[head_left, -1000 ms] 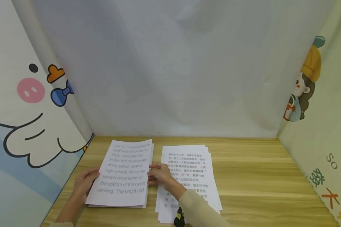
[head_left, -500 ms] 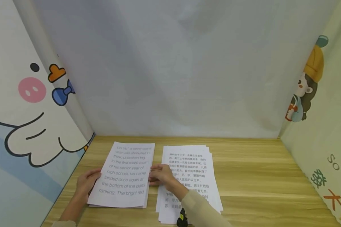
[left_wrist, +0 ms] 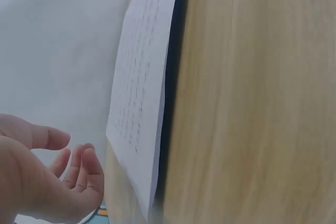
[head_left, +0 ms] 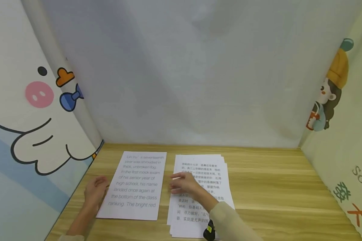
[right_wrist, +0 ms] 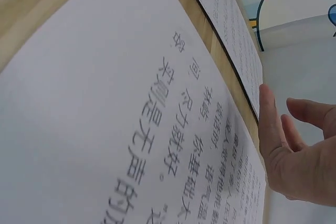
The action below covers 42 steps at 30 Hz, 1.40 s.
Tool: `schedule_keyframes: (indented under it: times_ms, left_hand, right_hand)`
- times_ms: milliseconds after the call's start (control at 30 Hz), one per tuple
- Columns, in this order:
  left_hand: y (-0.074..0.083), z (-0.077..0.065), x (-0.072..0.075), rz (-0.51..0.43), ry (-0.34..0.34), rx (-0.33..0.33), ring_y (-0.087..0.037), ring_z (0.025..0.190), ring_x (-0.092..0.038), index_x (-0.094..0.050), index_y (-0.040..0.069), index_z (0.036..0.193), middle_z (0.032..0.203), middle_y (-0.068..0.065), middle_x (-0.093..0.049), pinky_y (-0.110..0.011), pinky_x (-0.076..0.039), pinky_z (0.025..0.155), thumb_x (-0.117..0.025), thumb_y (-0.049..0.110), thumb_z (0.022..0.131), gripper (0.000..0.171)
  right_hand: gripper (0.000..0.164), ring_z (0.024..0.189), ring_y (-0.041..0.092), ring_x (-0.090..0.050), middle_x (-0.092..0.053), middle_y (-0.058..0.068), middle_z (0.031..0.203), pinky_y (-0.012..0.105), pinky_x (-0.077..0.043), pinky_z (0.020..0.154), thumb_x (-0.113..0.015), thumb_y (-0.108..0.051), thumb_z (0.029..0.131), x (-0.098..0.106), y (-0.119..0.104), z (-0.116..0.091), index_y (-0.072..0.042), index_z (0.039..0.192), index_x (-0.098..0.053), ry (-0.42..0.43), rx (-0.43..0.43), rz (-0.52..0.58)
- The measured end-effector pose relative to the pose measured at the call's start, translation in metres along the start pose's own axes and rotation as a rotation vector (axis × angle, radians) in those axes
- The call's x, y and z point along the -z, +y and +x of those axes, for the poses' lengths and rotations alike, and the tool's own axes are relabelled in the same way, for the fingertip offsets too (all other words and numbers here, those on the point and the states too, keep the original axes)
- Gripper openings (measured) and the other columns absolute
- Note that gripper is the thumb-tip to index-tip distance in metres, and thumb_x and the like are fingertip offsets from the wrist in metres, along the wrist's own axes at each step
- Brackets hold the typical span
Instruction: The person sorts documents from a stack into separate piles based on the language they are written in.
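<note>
On the left of the table lies a neat stack of paper [head_left: 135,187], its top sheet printed with large English text. My left hand [head_left: 95,191] is beside the stack's left edge, fingers loosely bent and holding nothing, as the left wrist view also shows. A second paper stack [head_left: 196,214] with Chinese text lies to the right, its sheets slightly fanned out. Over this stack's left edge hovers my right hand [head_left: 184,184], fingers relaxed with nothing between them. In the right wrist view the right hand [right_wrist: 299,150] is raised above the Chinese sheets.
The wood-grain table [head_left: 268,194] extends to the right of both stacks. A pale curtain [head_left: 187,73] stands behind it, with cartoon-printed panels on the left [head_left: 21,140] and right [head_left: 341,144]. A narrow strip of table separates the stacks.
Both hands have let go of the English stack and drawn apart, the right one moving right over the Chinese sheets. The English stack's edges have become aligned, and it now lies flat.
</note>
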<state>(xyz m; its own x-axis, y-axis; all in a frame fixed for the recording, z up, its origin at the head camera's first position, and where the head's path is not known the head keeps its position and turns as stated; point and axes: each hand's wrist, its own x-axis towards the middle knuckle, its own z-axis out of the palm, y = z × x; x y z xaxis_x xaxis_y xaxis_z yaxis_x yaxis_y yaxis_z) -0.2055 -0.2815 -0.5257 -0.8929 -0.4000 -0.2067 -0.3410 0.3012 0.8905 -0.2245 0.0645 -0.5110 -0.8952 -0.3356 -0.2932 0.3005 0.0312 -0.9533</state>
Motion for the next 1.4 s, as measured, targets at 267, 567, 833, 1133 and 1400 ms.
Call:
schedule_keyframes:
  times_ms: [267, 567, 833, 1133, 1400]
  left_hand:
    - [0.015, -0.016, -0.019, -0.023, -0.133, -0.057, -0.002, 0.084, -0.064, -0.051, -0.002, 0.141, 0.129, -0.024, -0.062, -0.019, -0.055, 0.071, -0.056, 0.016, 0.104, 0.042]
    - [0.031, -0.026, -0.053, -0.020, -0.275, -0.089, -0.012, 0.087, -0.066, -0.055, -0.003, 0.135, 0.121, -0.022, -0.067, -0.021, -0.055, 0.070, -0.056, 0.015, 0.104, 0.036]
    - [0.035, -0.039, -0.083, 0.005, -0.398, -0.120, -0.013, 0.086, -0.066, -0.057, -0.003, 0.133, 0.116, -0.019, -0.070, -0.022, -0.055, 0.071, -0.057, 0.015, 0.104, 0.034]
    - [0.031, -0.063, -0.101, 0.016, -0.482, -0.095, -0.015, 0.083, -0.067, -0.062, -0.001, 0.130, 0.105, -0.010, -0.073, -0.028, -0.059, 0.071, -0.061, 0.013, 0.099, 0.034]
    - [0.042, -0.071, -0.140, 0.071, -0.610, -0.131, -0.017, 0.081, -0.069, -0.057, -0.005, 0.135, 0.106, -0.014, -0.069, -0.032, -0.062, 0.074, -0.061, 0.014, 0.099, 0.042]
  right_hand:
    - [0.043, 0.102, 0.029, -0.074, -0.065, 0.033, 0.125, 0.042, -0.063, 0.090, -0.059, -0.008, 0.100, 0.040, -0.004, -0.017, 0.012, 0.138, -0.053, 0.025, 0.013, -0.052]
    - [0.044, 0.100, 0.027, -0.074, -0.063, 0.033, 0.126, 0.040, -0.063, 0.089, -0.058, -0.009, 0.101, 0.088, -0.005, -0.037, 0.013, 0.139, -0.050, 0.074, 0.016, -0.104]
    - [0.042, 0.093, 0.020, -0.074, -0.066, 0.032, 0.121, 0.038, -0.063, 0.088, -0.057, -0.007, 0.101, 0.119, -0.002, -0.056, 0.015, 0.136, -0.051, 0.110, 0.003, -0.134]
    - [0.044, 0.094, 0.019, -0.071, -0.065, 0.030, 0.120, 0.033, -0.063, 0.086, -0.055, -0.009, 0.102, 0.131, 0.006, -0.066, 0.016, 0.137, -0.048, 0.083, -0.011, -0.158]
    - [0.042, 0.084, 0.013, -0.070, -0.069, 0.021, 0.110, 0.030, -0.064, 0.077, -0.055, -0.010, 0.103, 0.153, 0.012, -0.077, 0.015, 0.136, -0.050, 0.151, -0.035, -0.199]
